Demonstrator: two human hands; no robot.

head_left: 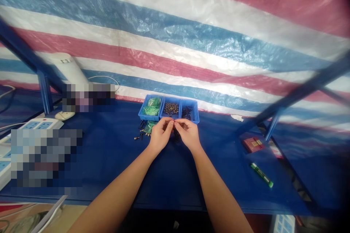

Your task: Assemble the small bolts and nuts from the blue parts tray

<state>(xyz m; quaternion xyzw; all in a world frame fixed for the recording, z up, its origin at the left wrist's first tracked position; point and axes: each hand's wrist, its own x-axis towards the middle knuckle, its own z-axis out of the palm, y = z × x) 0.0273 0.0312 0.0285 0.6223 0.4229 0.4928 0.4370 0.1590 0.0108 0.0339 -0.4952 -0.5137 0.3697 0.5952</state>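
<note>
My left hand (158, 137) and my right hand (189, 134) meet just in front of the blue bins, thumbs and fingers pinched together. Whatever is between the fingertips is too small to make out. Behind them, the left blue bin (148, 117) holds green packets (152, 106). Brass-coloured screws (171, 108) fill part of the middle bin, and dark screws (186, 113) lie in the right one. Beside my left hand, another green packet (149, 126) and several loose screws (137, 138) rest on the blue table (169, 185). Something dark, partly hidden, lies between my hands.
White power strips (51, 123) stand at the left, near blurred-out patches and a white cylinder (68, 67). To the right are a red box (253, 144) and a green tube-like item (261, 175). Blue frame bars (298, 94) slant on both sides before a striped sheet (175, 49).
</note>
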